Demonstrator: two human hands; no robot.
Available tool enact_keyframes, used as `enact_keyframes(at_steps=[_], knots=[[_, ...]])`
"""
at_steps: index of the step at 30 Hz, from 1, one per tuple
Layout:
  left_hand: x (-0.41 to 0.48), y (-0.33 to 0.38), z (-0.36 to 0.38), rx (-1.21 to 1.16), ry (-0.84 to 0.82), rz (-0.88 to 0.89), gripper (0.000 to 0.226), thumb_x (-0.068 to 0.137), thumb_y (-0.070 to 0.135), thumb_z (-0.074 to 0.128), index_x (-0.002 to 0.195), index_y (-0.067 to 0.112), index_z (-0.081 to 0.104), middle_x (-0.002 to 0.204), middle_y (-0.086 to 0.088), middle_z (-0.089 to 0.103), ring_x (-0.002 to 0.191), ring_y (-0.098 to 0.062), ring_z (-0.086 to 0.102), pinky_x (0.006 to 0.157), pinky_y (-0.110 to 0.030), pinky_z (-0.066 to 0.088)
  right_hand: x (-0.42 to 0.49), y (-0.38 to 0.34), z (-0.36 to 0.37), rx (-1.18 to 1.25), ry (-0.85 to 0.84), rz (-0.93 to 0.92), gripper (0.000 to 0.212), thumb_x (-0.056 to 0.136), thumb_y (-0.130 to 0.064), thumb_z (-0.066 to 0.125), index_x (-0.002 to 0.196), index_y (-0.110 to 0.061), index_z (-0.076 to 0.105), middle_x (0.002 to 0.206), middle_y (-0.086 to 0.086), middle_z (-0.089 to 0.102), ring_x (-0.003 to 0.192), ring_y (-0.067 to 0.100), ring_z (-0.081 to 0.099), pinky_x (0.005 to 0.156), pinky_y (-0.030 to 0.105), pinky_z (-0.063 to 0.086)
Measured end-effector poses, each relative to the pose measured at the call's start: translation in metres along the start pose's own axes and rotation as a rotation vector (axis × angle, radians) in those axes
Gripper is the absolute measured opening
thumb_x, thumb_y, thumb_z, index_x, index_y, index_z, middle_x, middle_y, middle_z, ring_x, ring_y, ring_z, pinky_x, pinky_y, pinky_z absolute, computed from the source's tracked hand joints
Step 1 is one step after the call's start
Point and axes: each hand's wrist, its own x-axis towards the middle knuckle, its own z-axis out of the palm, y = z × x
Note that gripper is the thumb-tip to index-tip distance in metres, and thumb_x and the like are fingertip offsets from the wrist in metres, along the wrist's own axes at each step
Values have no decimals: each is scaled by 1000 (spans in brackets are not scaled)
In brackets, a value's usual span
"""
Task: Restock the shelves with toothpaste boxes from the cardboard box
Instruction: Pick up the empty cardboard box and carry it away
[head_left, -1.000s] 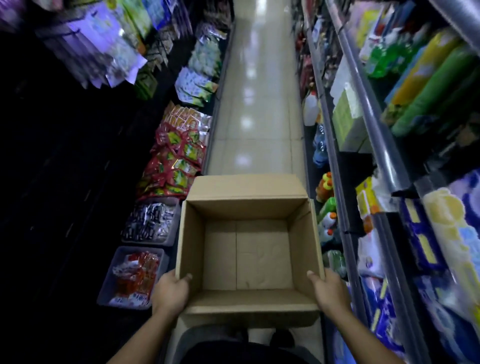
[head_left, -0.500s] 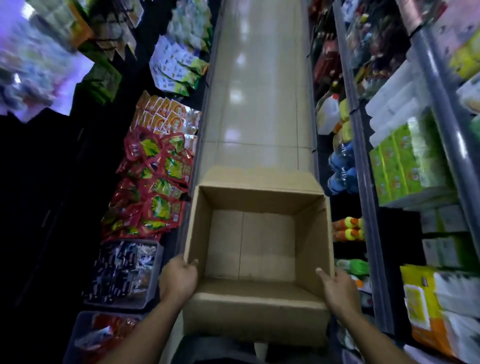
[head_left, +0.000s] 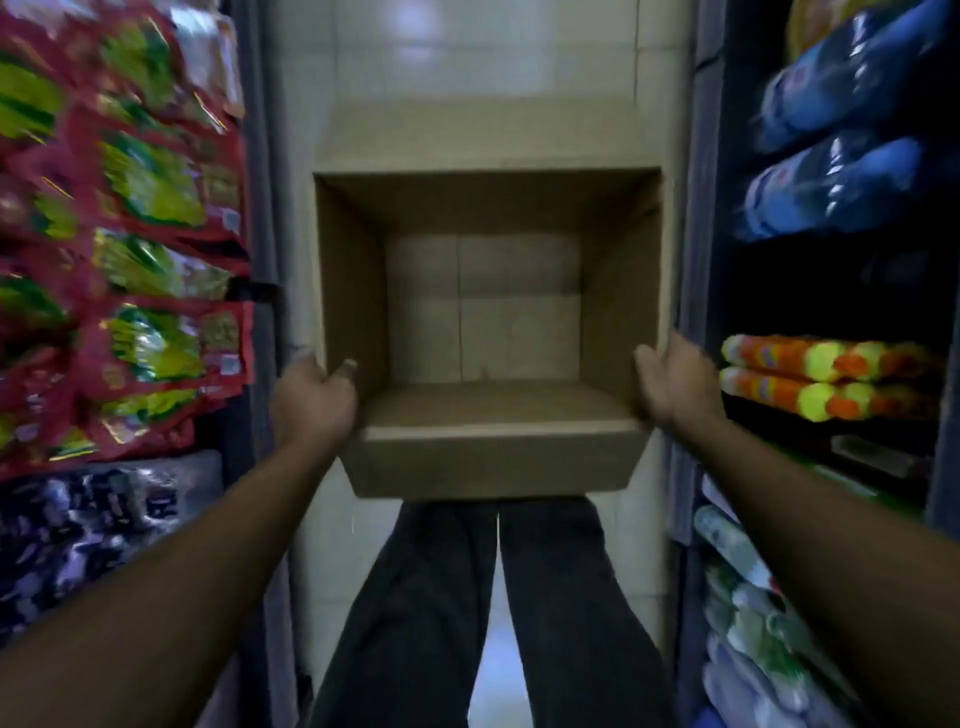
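An open brown cardboard box (head_left: 483, 452) fills the middle of the head view, held out over the aisle floor at arm's length. Its inside is bare cardboard, and no toothpaste boxes show anywhere. My left hand (head_left: 311, 400) grips the box's left wall near the front corner, thumb inside and fingers outside. My right hand (head_left: 675, 384) holds the right wall the same way, thumb at the rim and fingers up along the outer side. The frame is blurred by motion.
Red and green snack packets (head_left: 145, 260) and dark packets (head_left: 93, 519) line the left shelves. On the right are blue packs (head_left: 831, 182), orange and yellow bottles (head_left: 810, 374) and more bottles (head_left: 753, 597). My dark-trousered legs (head_left: 493, 597) stand on the narrow tiled floor (head_left: 467, 52).
The view has tilted down and the box has dropped lower and farther out, my arms stretching. Both hands stay on the side walls. My legs have come into view.
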Motion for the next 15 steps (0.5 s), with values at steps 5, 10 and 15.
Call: enact_keyframes(at_steps=[5, 10, 15], knots=[[82, -29, 105, 3, 74, 34, 30, 94, 39, 69, 74, 28, 50, 72, 13, 53, 69, -11, 57, 62, -23, 39, 101, 34, 80, -23, 42, -9, 36, 103, -32, 48, 122, -4, 59, 110, 16, 60, 100, 32, 57, 78, 33, 36], [117, -54, 150, 60, 114, 71, 17, 94, 42, 69, 105, 31, 61, 87, 14, 56, 91, -13, 60, 76, -31, 49, 140, 60, 122, -2, 86, -16, 34, 104, -34, 48, 128, -12, 55, 106, 1, 52, 95, 16, 51, 72, 29, 37], [95, -37, 94, 239, -171, 134, 26, 92, 44, 69, 78, 25, 61, 74, 3, 63, 74, -20, 64, 66, -30, 45, 110, 49, 82, -72, -111, 11, 40, 100, -40, 55, 127, -11, 57, 111, 9, 61, 103, 27, 61, 88, 47, 53]])
